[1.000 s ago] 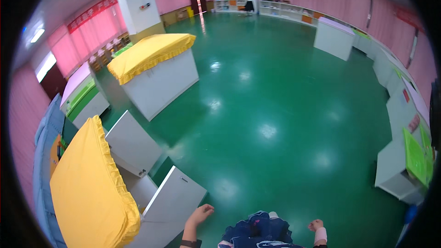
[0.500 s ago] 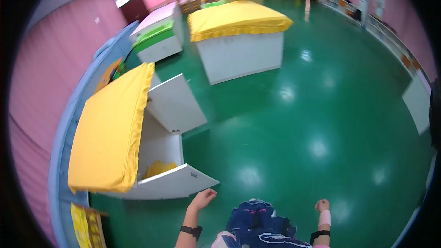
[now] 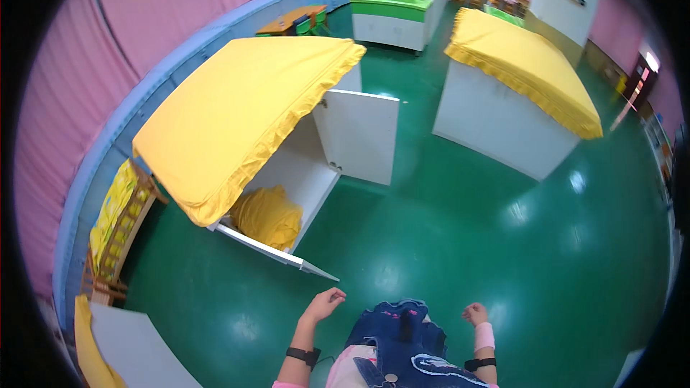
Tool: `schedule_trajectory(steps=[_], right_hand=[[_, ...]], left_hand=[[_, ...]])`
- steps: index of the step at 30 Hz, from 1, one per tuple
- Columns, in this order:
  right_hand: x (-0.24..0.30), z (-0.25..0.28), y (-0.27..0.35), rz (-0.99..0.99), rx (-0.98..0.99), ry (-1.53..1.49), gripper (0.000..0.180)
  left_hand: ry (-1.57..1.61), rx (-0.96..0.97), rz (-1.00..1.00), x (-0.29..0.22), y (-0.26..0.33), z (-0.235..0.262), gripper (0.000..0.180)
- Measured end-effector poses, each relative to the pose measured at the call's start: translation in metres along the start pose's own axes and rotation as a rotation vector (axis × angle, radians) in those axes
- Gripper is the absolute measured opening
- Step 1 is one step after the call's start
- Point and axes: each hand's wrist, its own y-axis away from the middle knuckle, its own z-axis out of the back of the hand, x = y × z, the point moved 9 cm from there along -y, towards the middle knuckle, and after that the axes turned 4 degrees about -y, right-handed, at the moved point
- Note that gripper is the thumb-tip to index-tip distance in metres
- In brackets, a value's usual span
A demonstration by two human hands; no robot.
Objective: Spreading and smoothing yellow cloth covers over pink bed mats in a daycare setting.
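Cabinet [image 3: 313, 179]: left, under yellow cover [image 3: 237, 97], both doors [image 3: 361, 138] swung out.
Yellow cloth [image 3: 269, 219]: bunched inside, near end.
Left hand [image 3: 325, 305]: loosely curled, empty, just beside nearer door [image 3: 316, 269].
Right hand [image 3: 475, 314]: curled, cannot tell whether clenched; well apart from cabinet.

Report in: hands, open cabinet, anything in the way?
Left hand empty, near nearer cabinet door; right hand loosely curled, above floor. Yellow cloth bunched inside white cabinet. That door juts toward left hand.
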Motion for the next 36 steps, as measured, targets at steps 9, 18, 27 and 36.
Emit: schedule_trajectory(steps=[9, 18, 27, 36], right_hand=[[0.163, -0.085, -0.216, 0.089, 0.412, 0.367, 0.006], [0.340, -0.258, -0.324, 0.470, 0.706, 0.678, 0.008], [0.346, -0.487, -0.313, 0.797, 1.019, 1.156, 0.014], [0.241, -0.773, -0.305, 1.137, 1.170, 1.500, 0.025]], left_hand=[[0.096, -0.372, 0.231, 0.000, -0.037, -0.003, 0.017], [0.440, -0.773, 0.494, 0.005, -0.014, -0.057, 0.017], [0.704, -1.064, 0.669, 0.041, -0.013, -0.161, 0.016], [0.857, -1.145, 0.843, 0.122, -0.087, -0.202, 0.037]])
